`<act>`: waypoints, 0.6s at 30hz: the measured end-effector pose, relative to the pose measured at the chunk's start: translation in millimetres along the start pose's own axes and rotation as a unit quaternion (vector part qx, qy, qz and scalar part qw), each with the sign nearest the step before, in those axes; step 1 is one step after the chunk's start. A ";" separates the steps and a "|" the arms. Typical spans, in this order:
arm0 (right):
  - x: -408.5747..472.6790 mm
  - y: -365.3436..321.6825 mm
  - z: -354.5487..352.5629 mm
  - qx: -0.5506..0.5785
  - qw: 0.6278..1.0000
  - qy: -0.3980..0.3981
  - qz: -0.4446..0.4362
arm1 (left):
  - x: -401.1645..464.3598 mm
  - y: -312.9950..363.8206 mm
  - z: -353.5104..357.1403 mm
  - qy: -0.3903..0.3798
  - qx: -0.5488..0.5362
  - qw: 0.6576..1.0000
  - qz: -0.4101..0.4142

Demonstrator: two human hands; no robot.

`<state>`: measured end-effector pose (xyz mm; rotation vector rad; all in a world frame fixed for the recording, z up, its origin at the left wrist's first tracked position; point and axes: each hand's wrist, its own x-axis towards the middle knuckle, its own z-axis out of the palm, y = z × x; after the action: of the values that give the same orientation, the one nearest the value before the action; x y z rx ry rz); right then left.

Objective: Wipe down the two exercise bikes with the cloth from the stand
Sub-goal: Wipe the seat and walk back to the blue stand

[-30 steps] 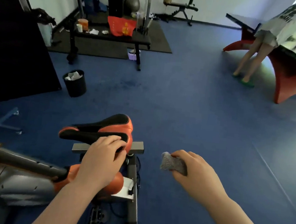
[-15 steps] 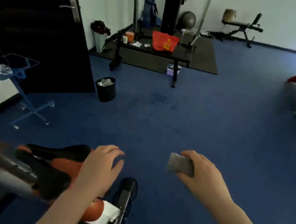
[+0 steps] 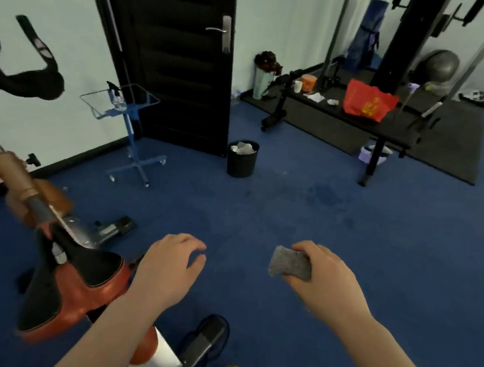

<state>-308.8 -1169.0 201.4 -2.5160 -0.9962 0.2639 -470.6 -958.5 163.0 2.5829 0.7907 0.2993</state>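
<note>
The right hand (image 3: 323, 278) at lower right of centre pinches the folded grey cloth (image 3: 290, 266) in its grip, cloth poking out leftward; the left hand (image 3: 167, 271) hovers with fingers spread and empty, just right of the orange bike (image 3: 75, 282) at lower left; the blue stand (image 3: 131, 118) sits at upper left by the door (image 3: 173, 56).

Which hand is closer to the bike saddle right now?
Left. The left hand hovers open just right of the orange and black saddle, close to its edge. The right hand is farther right over the blue floor, gripping the grey cloth.
</note>
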 end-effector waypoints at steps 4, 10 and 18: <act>74.5 11.0 -1.4 -0.021 0.999 -0.022 -0.042 | 39.7 -10.0 8.6 0.013 0.003 0.998 -0.061; 179.8 36.5 -21.1 -0.052 0.994 -0.051 -0.084 | 120.7 -9.3 9.2 0.049 -0.015 0.991 -0.123; 318.9 71.6 -41.6 -0.044 0.991 -0.046 -0.120 | 244.0 23.3 12.2 0.089 0.040 0.985 -0.146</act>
<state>-20.6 -1009.4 199.6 -2.4486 -1.3626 0.2701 -256.6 -839.9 182.3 2.4910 1.2521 0.4200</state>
